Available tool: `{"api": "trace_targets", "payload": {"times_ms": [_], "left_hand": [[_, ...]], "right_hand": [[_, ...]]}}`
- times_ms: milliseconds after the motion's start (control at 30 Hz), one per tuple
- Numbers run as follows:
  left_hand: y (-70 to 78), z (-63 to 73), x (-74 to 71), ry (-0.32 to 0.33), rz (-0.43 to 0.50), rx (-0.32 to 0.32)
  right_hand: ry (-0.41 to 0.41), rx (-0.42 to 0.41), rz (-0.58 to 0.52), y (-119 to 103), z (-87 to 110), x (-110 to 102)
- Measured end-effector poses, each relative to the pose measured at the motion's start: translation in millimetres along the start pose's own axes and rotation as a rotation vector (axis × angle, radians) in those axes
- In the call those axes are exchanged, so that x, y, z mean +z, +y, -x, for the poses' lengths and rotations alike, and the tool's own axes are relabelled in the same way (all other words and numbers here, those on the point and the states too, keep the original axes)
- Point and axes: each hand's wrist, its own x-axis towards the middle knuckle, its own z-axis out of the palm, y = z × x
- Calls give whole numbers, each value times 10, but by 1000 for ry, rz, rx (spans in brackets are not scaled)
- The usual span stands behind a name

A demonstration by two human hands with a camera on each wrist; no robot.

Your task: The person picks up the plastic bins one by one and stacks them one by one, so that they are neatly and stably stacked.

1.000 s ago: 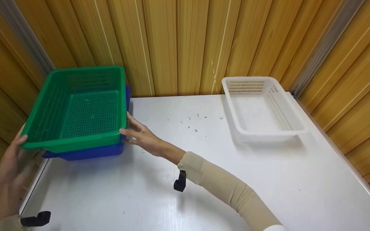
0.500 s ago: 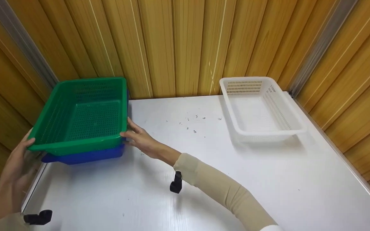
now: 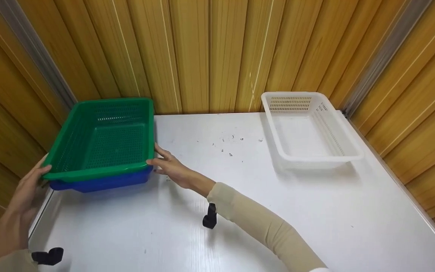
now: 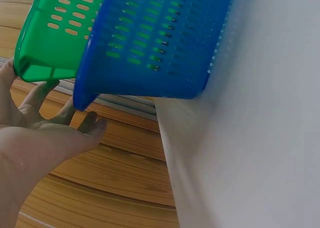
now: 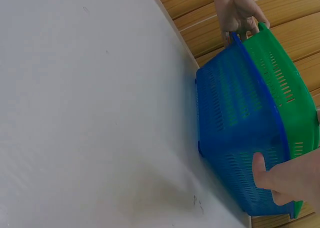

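Observation:
A green plastic basket (image 3: 100,173) sits partly nested inside a blue basket (image 3: 108,184) at the table's back left. My left hand (image 3: 28,189) holds the green rim at its front left corner, thumb on top. At the front right corner my right hand (image 3: 176,170) grips the same basket, thumb over the rim and fingers along the side. From the left wrist, the green basket (image 4: 55,43) stands out above the blue basket's rim (image 4: 92,53), with the left hand's fingers beneath the green edge. In the right wrist view, right-hand fingers (image 5: 260,170) lie against the blue wall.
A white perforated basket (image 3: 315,158) stands at the back right of the white table (image 3: 217,196). Wood-panel walls (image 3: 225,56) rise behind and on both sides. Small dark marks (image 3: 230,154) dot the tabletop between the baskets.
The green basket has come down deeper into the blue one, with both hands lowering along with it. Less of the blue basket shows along the right side. The white basket stays put.

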Motion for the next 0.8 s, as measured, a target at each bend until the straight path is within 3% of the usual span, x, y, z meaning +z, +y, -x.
{"api": "trace_targets", "payload": {"times_ms": [300,600,800], "left_hand": [[-209,-44,-83,-45,117,8],[-352,-41,-160,20,228,71],[-352,-48,-177,48,220,44]], "right_hand": [[-25,-34,-45,55,-29,-56],[65,-61,-51,118,-53,-61],[103,-17,-86,140,-53,-65]]}}
